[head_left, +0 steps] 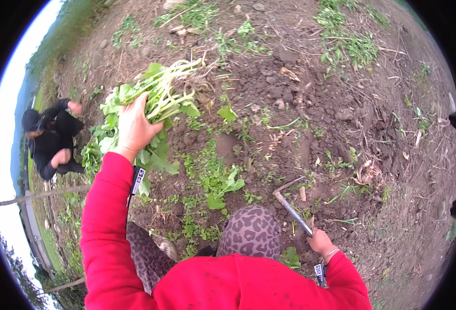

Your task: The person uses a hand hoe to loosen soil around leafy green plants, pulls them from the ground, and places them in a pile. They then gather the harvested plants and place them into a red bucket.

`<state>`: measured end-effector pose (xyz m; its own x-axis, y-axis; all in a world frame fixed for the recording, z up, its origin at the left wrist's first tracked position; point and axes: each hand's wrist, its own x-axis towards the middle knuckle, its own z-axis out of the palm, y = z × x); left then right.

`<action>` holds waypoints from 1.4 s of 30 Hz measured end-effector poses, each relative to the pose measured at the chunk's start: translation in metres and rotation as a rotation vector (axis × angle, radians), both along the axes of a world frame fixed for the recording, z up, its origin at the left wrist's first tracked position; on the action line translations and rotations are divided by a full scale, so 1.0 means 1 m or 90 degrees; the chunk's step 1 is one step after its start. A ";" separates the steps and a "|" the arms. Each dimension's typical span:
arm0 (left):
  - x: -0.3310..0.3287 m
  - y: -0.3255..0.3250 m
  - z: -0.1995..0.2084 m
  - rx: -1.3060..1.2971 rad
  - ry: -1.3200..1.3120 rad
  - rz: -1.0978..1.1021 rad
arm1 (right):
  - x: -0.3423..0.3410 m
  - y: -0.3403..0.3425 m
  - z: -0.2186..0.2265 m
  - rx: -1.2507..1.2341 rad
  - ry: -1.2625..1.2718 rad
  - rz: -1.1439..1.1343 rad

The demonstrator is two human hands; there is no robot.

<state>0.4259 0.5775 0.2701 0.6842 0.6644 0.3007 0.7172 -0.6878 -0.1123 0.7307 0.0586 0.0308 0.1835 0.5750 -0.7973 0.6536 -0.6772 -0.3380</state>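
My left hand (134,125) is wrapped round a bunch of leafy green plants (158,98), raised ahead of me on the left. The pale stems and soil-covered roots point to the right, and the broad leaves hang to the left and below the hand. Low on the right, my right hand (320,241) grips the handle of a small hand hoe (294,213). Its thin bent blade sits close to the soil, left of a short brown stub; whether it touches the ground I cannot tell. A leafy plant (218,187) grows in front of my knee.
Loose brown soil (336,111) with stones and dry stalks spreads ahead. Pulled-up greens (349,39) lie at the far right. On the left a person in black (57,137) crouches. A dry clump (368,172) lies to the right of the hoe.
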 end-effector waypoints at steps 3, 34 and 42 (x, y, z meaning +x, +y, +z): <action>0.062 0.019 -0.014 -0.011 -0.010 -0.034 | -0.003 0.002 0.002 -0.034 0.014 -0.016; 0.265 0.021 -0.192 -0.163 0.458 -0.179 | -0.132 -0.056 0.078 0.344 -0.129 -1.201; 0.247 -0.031 -0.237 -0.473 0.197 -0.214 | -0.194 -0.085 0.001 0.202 0.037 -1.281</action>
